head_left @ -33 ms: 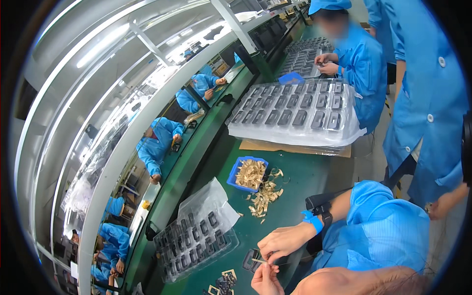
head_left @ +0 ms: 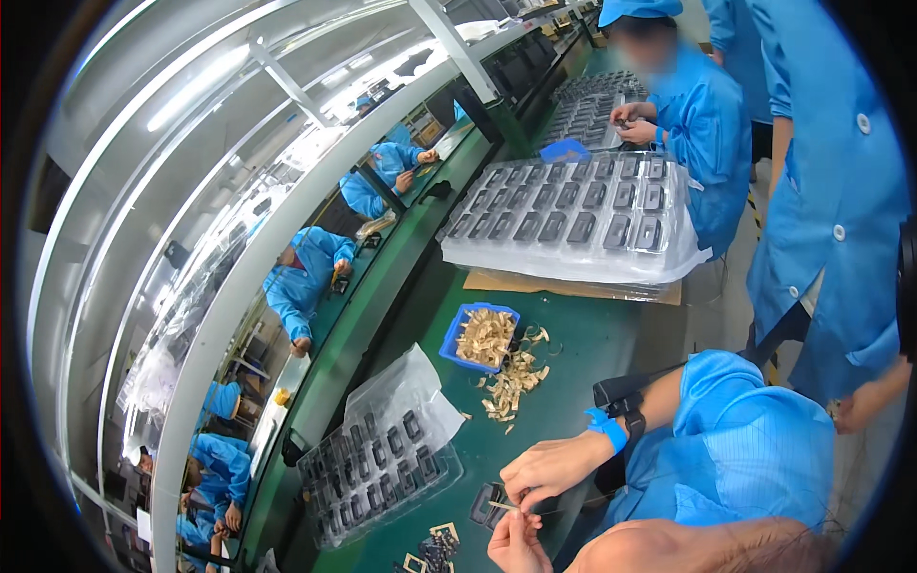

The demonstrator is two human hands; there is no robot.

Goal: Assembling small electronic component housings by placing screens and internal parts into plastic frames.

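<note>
At the lower right, my right hand (head_left: 549, 470), with a blue band at the wrist, reaches in with its fingers pinched together. My left hand (head_left: 519, 544) is just below it, fingertips closed and meeting those of the right. A thin tan strip (head_left: 501, 506) sticks out from the left fingertips. What the right fingers grip is hidden. Beside and partly under the strip is a dark rectangular frame part (head_left: 483, 504), close to the green table.
A blue bin (head_left: 462, 353) of tan peelings stands ahead, with loose peelings (head_left: 512, 387) spilled beside it. Clear trays (head_left: 420, 468) of dark parts lie left, more trays (head_left: 573, 256) farther off. Dark and tan pieces (head_left: 435, 549) lie near. Co-workers (head_left: 707, 124) are at the right.
My hands and the strip show no visible movement. The person standing at the right has shifted slightly.
</note>
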